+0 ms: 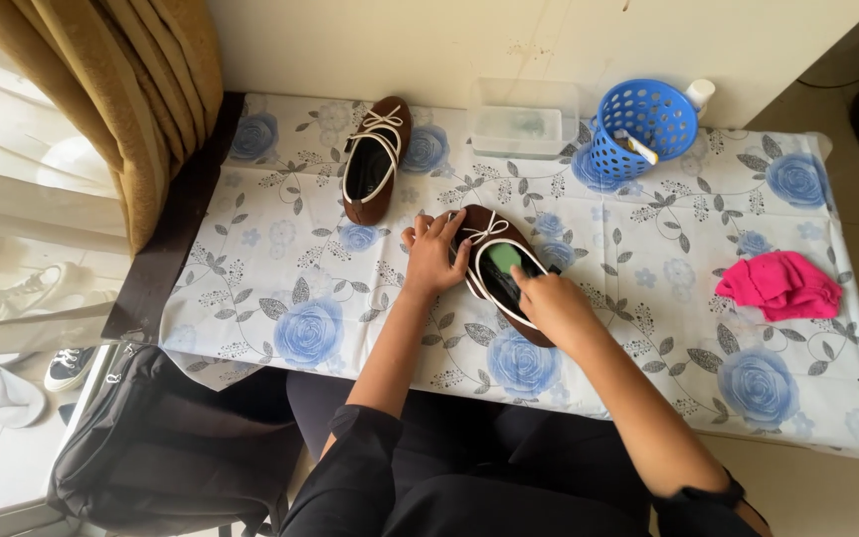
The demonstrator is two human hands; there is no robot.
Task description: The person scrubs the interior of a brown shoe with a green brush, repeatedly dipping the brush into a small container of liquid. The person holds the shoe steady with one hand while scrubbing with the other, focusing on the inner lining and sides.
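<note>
Head view of a table under a cloth (648, 328) printed with blue roses, described from left to right. At far left hangs a mustard curtain (131, 89), with a dark bag (161, 447) on the floor below it. On the cloth toward the back lies a spare brown shoe (375, 164) with white trim and laces, well apart from the hands. The left hand (432, 257) rests flat and open, fingers spread, against the side of the nearer brown shoe (489, 239), which lies near the middle of the table with its toe pointing away from the person. The right hand (552, 298) is curled inside that shoe's opening, fingers pinched on what appears to be a green pad (501, 259); how firm the pinch is cannot be told. Behind stand a clear plastic container (524, 119) and a blue perforated basket (645, 124); a pink cloth (779, 283) lies at right. Risk, as a judgement: the shoe is steadied only by an open palm, so a hard push inside could slide or roll it and drag the cloth with it.
</note>
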